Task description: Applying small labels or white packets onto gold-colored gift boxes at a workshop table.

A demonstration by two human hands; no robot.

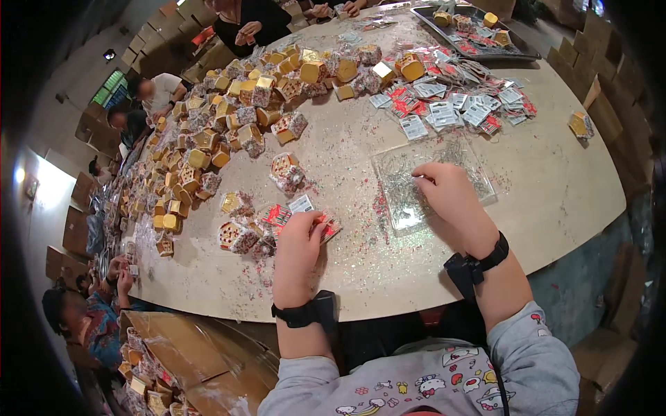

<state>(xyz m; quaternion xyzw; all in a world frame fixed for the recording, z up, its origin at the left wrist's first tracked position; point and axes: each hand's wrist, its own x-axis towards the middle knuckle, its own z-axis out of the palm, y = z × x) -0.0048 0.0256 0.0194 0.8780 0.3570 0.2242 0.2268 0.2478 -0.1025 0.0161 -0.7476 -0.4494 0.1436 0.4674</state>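
Note:
My left hand (pixel 298 239) is closed with its fingertips on a small red-and-white printed card (pixel 331 228). More cards (pixel 277 215) lie beside it, among small house-shaped ornaments (pixel 238 237) with gold bases and speckled sides. My right hand (pixel 447 197) reaches over a shallow clear plastic tray (pixel 409 220) holding a tangle of thin, silvery wire-like pieces (pixel 454 154). Its thumb and forefinger are pinched together; whatever they hold is too small to make out. Another ornament (pixel 286 171) stands ahead of my left hand.
A large heap of ornaments (pixel 201 139) covers the table's left and far side. Beyond the tray lies a pile of cards (pixel 451 104). A dark tray (pixel 479 52) sits at the far right. Glitter is scattered on the tabletop (pixel 555 180). Other people sit around the table; an open carton (pixel 187 347) stands lower left.

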